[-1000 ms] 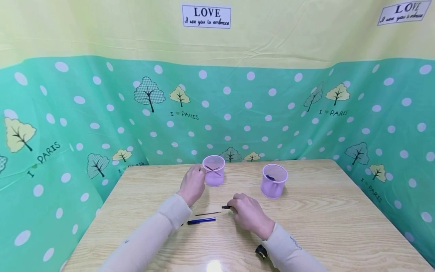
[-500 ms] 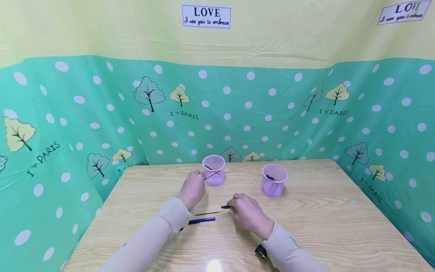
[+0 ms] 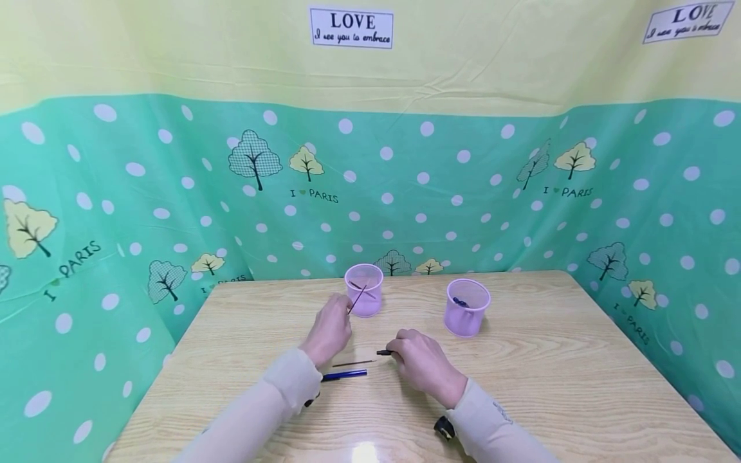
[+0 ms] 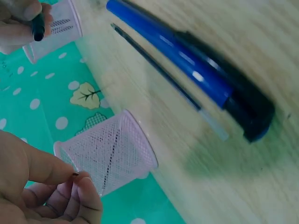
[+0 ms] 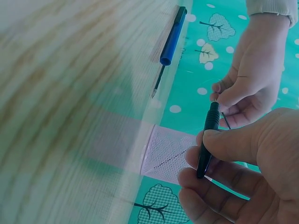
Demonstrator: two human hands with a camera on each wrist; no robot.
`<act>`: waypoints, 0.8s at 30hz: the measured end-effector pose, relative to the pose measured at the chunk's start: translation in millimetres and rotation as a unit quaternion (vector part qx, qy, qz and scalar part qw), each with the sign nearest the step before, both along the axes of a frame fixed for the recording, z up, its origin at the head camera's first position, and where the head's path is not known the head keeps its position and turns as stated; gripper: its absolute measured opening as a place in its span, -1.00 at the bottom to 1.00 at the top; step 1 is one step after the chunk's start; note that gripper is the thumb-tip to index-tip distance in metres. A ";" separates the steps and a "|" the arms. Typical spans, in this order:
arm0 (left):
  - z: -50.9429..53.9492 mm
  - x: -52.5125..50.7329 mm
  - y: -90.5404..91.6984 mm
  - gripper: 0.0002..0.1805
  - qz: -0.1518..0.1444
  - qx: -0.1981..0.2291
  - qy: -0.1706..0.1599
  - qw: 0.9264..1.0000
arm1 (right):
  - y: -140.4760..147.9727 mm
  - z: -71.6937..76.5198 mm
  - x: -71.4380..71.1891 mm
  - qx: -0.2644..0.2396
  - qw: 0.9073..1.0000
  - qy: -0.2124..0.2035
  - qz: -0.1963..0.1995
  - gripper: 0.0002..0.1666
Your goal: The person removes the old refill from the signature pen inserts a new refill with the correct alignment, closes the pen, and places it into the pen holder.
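Observation:
My left hand pinches a thin dark pen refill, which slants up in front of the left mesh cup. In the left wrist view only a small dark end of it shows at the fingertips. My right hand holds a short black pen grip section between thumb and fingers, just above the table. Between the hands lies a blue pen barrel with a black clip end; its other end looks hollow. Alongside it rests another refill with a pale end.
A second lilac mesh cup stands at the back right, with dark blue pieces inside. The left cup contains a thin dark stick. Green and yellow cloth hangs around the wooden table. Black devices sit under the sleeves.
My left hand has drawn slightly toward me and down. The refill in it has swung from nearly level to steeper. My right hand has stayed put with the black grip section.

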State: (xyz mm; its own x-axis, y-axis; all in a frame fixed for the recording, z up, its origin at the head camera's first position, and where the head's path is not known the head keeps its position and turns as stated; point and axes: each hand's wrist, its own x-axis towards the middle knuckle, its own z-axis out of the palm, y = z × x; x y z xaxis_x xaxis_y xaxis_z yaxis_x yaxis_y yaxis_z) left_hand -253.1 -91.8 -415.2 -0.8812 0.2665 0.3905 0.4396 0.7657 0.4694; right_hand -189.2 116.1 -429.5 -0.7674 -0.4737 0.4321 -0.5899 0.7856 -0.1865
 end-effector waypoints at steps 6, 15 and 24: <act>-3.9 4.6 1.1 -0.80 -0.005 0.022 0.008 1.000 | -0.2 -0.5 -0.4 0.001 1.000 -0.001 0.000 -0.86; -9.3 11.1 2.3 -0.94 -0.011 0.064 0.019 0.998 | 0.5 0.4 0.3 0.000 1.000 -0.005 -0.002 -0.84; -8.6 19.9 4.1 -0.97 -0.011 0.100 -0.004 0.995 | 1.0 1.8 0.0 -0.002 1.000 -0.002 -0.003 -0.83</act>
